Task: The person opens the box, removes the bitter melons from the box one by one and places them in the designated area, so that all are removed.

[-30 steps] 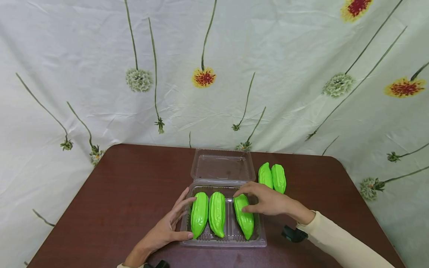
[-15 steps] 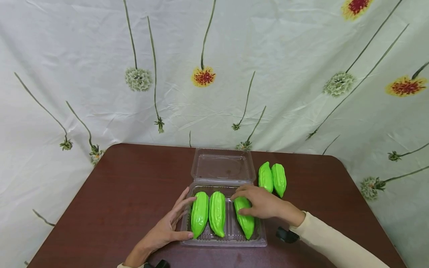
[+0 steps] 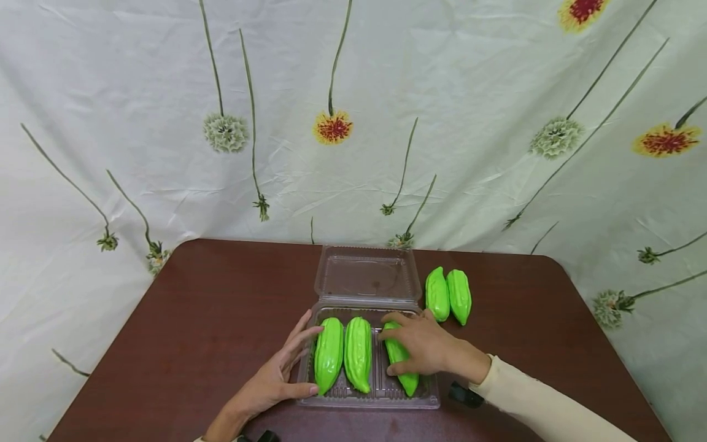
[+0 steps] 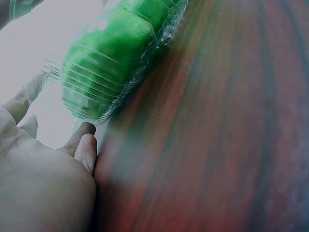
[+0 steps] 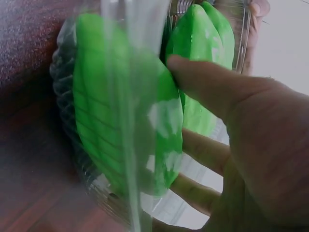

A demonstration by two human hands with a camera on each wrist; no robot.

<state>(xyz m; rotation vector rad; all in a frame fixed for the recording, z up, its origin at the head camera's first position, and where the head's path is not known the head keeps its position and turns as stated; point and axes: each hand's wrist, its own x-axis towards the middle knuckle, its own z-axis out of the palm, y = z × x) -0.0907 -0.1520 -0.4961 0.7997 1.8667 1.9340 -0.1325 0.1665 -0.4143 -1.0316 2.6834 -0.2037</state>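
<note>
A: What were the hands doing?

B: The right hand (image 3: pixel 424 347) lay over the right-most gourd (image 3: pixel 401 367) in the clear tray (image 3: pixel 381 393), thumb and fingers curled round it. The left hand (image 3: pixel 276 377) rested relaxed against the tray's left side, fingers straight, thumb at the near corner.

A: And around them?

B: Two more gourds (image 3: pixel 343 353) lay side by side in the tray's left part. Its lid (image 3: pixel 367 275) lay flat on the far side. A pair of gourds (image 3: pixel 448 294) sat on the brown table (image 3: pixel 210 307), just right of the lid.
</note>
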